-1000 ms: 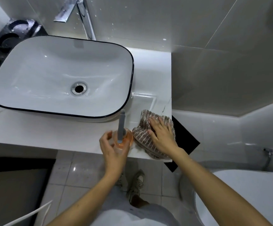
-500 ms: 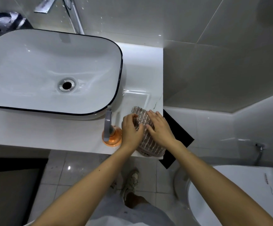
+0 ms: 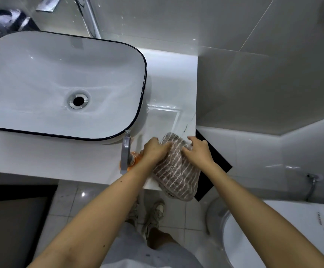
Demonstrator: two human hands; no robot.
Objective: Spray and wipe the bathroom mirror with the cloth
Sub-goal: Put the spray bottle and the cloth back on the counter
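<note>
Two hands hold a fluffy brown cloth with white stripes [image 3: 176, 175], bunched on the near right corner of the white countertop [image 3: 60, 161] and overhanging its edge. The left hand [image 3: 154, 149] curls round the cloth's left side, and the right hand [image 3: 197, 151] curls over its far right. An orange spray bottle with a grey trigger [image 3: 126, 153] stands just left.

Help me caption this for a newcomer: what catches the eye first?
The left hand and right hand grip a striped cloth hanging over the counter's front right corner. Just left of them stands an orange spray bottle; a big white sink with a black rim fills the left.
</note>
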